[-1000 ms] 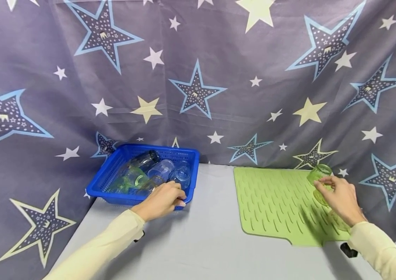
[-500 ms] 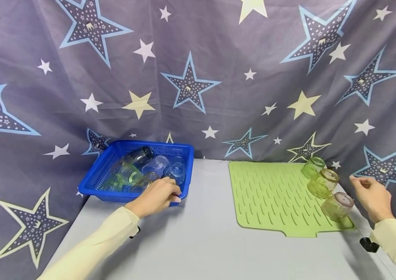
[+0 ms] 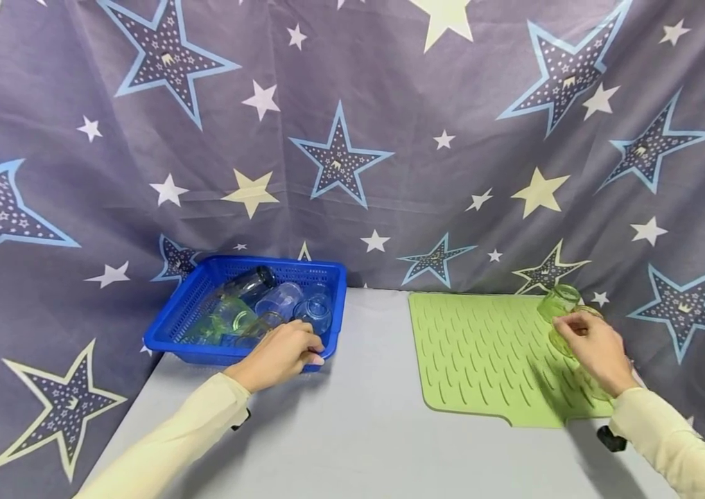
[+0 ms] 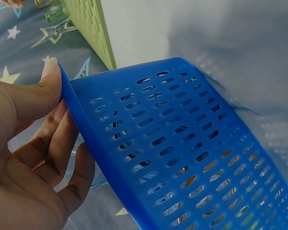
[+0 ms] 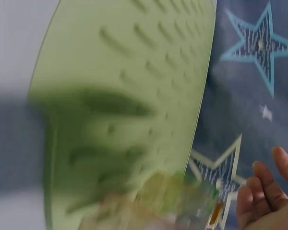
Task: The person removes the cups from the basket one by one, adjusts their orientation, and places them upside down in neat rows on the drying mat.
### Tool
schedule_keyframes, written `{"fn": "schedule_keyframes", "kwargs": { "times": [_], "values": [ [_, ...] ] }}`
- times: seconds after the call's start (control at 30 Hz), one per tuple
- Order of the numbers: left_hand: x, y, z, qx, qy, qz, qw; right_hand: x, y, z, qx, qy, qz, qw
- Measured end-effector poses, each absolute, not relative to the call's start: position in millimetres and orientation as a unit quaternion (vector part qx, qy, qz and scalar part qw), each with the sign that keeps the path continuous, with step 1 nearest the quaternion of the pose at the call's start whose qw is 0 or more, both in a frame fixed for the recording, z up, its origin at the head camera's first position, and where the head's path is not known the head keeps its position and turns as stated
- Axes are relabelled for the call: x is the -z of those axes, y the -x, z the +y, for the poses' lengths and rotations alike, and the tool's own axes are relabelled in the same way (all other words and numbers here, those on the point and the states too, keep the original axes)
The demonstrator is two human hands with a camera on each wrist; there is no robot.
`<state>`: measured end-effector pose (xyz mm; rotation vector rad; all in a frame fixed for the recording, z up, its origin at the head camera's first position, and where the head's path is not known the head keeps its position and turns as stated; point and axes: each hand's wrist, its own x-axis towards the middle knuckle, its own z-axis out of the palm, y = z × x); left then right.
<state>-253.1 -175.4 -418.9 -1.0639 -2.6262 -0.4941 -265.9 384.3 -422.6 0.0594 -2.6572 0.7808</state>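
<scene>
My left hand (image 3: 280, 355) grips the near right corner of a blue plastic basket (image 3: 211, 355). In the left wrist view the thumb lies outside the rim (image 4: 81, 112) and the fingers curl over inside. The basket holds several glasses: a dark one (image 3: 254, 283), a pale clear one (image 3: 280, 298), a blue one (image 3: 315, 312) and green ones (image 3: 227, 319). My right hand (image 3: 598, 346) hovers above the right side of a green drying mat (image 3: 477, 353), fingers loosely bent, nothing held. Behind it stand a green glass (image 3: 558, 303) and a yellow glass (image 3: 559, 343); a pinkish one is mostly hidden.
The mat lies on a light grey table (image 3: 377, 416) with bare surface between it and the basket. A purple-grey curtain (image 3: 352, 229) with printed stars closes off the back and both sides.
My right hand swings out right of the mat, uncovering three upturned glasses, then comes back over them. The left hand keeps its grip on the basket rim. The head view shifts slightly.
</scene>
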Motion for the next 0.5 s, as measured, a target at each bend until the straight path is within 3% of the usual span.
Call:
{"fn": "schedule_keyframes", "kwargs": {
  "times": [0.5],
  "values": [
    [421,251,-176,0.169,0.349,-0.910,0.149,442,276,262,-0.394,-0.094,-0.912,0.060]
  ]
}}
